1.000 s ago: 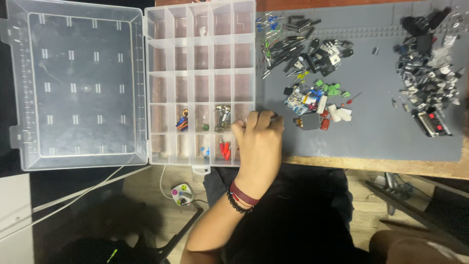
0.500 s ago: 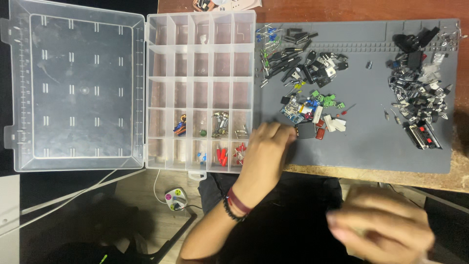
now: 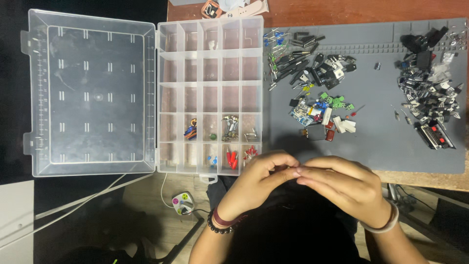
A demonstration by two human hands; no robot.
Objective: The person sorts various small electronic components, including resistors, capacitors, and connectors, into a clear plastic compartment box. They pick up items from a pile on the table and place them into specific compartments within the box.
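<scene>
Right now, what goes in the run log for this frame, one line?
left hand: fingertips meet right's, held item hidden | right hand: same | organizer: open, few parts inside | mat: loose parts

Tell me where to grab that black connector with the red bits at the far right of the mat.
Take the black connector across its two long sides, near the middle, from straight above. It lies flat and slanted on the grey mat; its lower-left side is open, while the heap of dark parts crowds its upper end.
</scene>
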